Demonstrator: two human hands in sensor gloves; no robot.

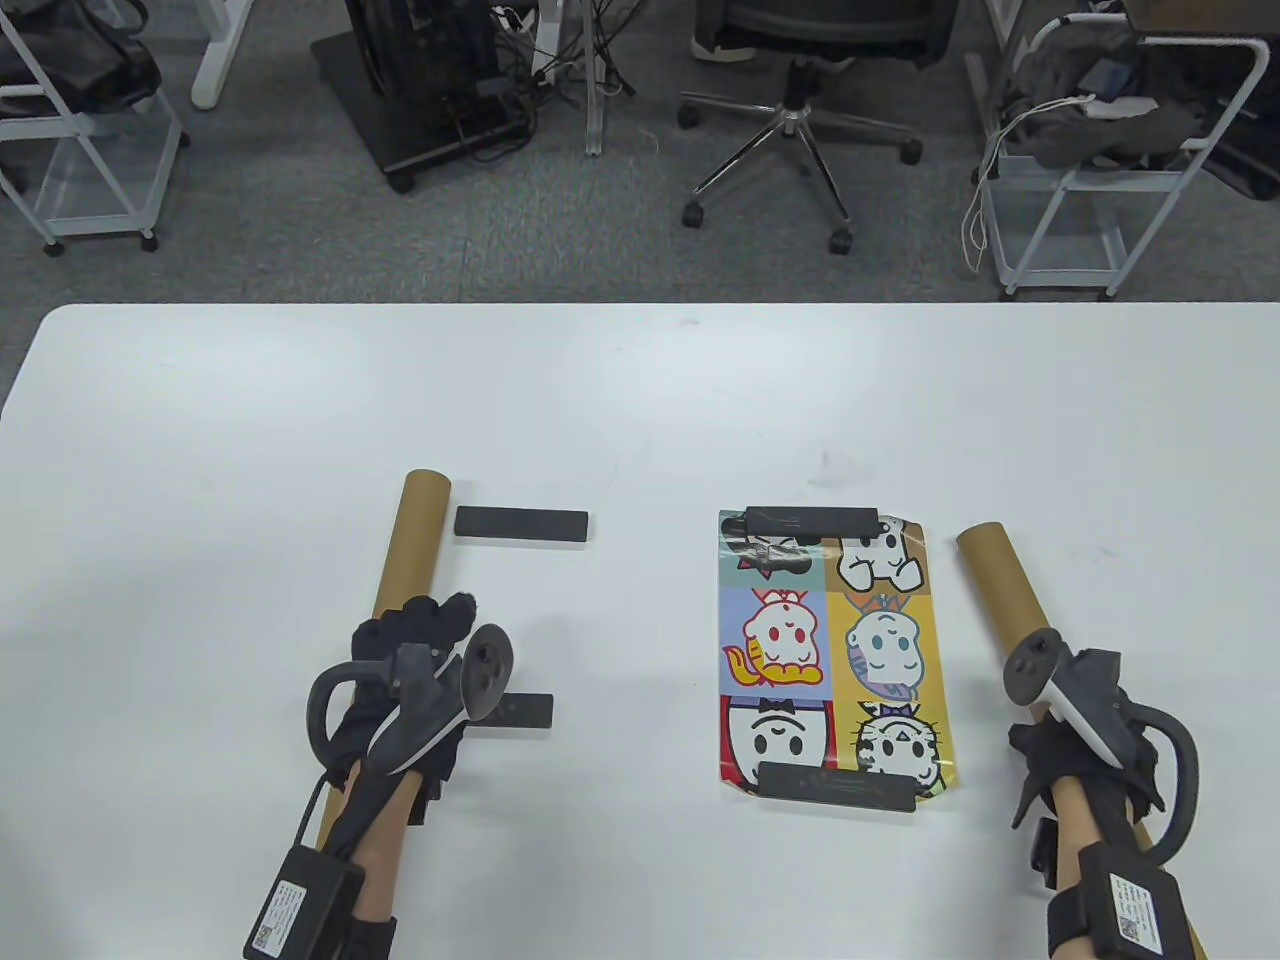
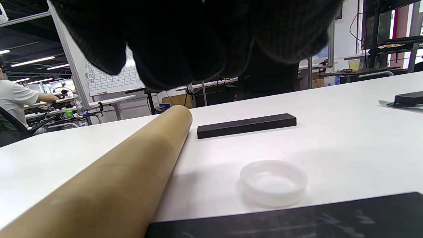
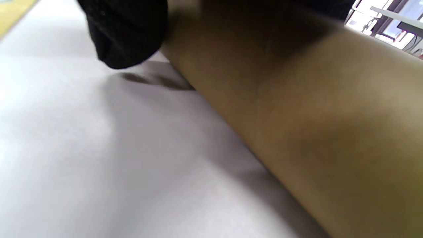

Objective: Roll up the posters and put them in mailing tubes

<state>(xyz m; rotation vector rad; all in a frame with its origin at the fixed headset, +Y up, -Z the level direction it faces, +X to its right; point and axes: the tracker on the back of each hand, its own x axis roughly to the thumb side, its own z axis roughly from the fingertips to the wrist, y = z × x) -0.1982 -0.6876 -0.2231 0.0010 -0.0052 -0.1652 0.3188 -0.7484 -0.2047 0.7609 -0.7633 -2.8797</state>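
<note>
A glossy, cartoon-printed paper poster lay flat mid-surface, pinned by black bar weights; likely light, springy, crease-prone, best lifted by an edge. Right hand fingers wrapped the right brown cardboard tube; left hand fingers' state could not be told.

Overhead table view, low close wrist views

Office, swivel chair, wheeled carts, whiteboard, desks
</note>
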